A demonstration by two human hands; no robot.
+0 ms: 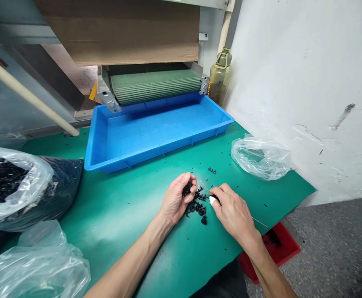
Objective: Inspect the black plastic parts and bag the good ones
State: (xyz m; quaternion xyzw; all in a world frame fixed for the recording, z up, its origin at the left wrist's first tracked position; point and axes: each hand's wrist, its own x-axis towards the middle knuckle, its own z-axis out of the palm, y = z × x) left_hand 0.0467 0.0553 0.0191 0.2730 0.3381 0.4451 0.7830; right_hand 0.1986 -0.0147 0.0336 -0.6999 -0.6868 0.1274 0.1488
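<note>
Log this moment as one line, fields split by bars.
Left hand: holding black parts | right hand: gripping thin tool | green surface: loose pieces between hands | beyond: blue tray

Bright, even, cool-toned light, seemingly from above, covers the green tabletop (118,231), leaving a broad pale sheen on its left half. Clear plastic bags (261,159) catch small glints near the right edge. Soft shadow darkens the far side of the blue tray (168,128) and runs along the left forearm (140,256). The small black parts (201,207) merge into dark clumps. Wide-angle stretching skews the outer edges, and the speckled floor (345,244) looks smeared.
</note>
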